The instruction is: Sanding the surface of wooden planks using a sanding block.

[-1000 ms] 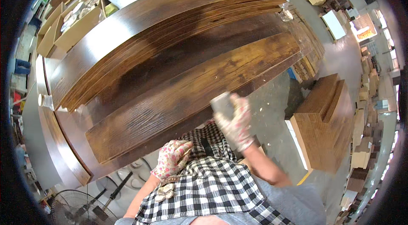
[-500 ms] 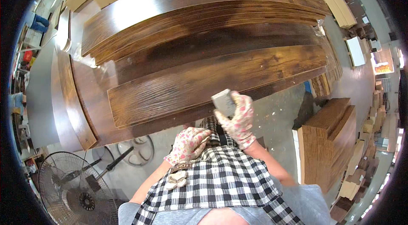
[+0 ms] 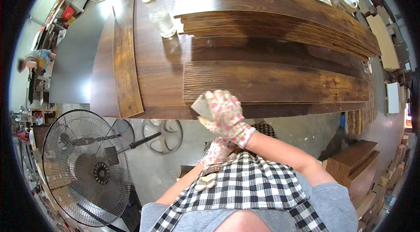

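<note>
My right hand [image 3: 226,116], in a white glove with pink dots, is closed around a small grey rectangular block [image 3: 201,107]. The block is at the near edge of a dark brown wood-grain plank [image 3: 280,79], close to its left end; whether they touch I cannot tell. At my waist, against the black-and-white checked apron [image 3: 258,184], rests my left hand [image 3: 217,151] in a matching glove. Its fingers are mostly hidden behind my right wrist. The plank lies flat on a brown worktable [image 3: 159,89].
Behind the plank lies a stack of similar boards [image 3: 271,22]. A lidded glass jar [image 3: 161,19] stands left of it. Another board [image 3: 125,57] lies crosswise at the left. A large floor fan [image 3: 87,168] stands at lower left, and more boards [image 3: 350,159] are stacked at lower right.
The view has turned left, bringing the jar into sight. My right hand has carried the grey block leftward along the plank's near edge. My left hand stays at my waist.
</note>
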Demonstrator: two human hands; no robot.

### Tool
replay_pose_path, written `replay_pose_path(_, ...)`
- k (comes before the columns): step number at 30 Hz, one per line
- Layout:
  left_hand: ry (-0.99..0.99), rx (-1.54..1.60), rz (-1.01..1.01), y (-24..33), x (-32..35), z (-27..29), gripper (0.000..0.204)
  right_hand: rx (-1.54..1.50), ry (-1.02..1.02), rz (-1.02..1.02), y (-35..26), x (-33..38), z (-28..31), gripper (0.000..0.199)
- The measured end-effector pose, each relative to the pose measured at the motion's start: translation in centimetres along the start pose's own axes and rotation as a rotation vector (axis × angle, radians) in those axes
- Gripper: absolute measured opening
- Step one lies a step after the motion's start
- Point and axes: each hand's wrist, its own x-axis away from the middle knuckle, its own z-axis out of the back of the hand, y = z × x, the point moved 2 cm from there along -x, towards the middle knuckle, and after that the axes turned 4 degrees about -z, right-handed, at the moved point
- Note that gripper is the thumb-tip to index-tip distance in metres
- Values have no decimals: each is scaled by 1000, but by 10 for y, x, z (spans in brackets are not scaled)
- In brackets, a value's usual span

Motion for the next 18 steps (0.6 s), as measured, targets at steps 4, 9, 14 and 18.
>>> replay_pose_path(4, -106, -153, 67, -13, 4, -19, 43, 25, -74, 149, -40, -39, -18, 56)
replay_pose_path(9, -142, -253, 108, 11, -4, 24, 35, 19, -36, 77, 1, -23, -7, 59)
replay_pose_path(14, 99, 62, -152, 49, -20, 89, 30, 382, 434, 58, 101, 75, 91, 56)
replay_pose_path(18, 440, 167, -357, 83, -63, 123, 35, 124, 330, -596, 167, 107, 136, 55)
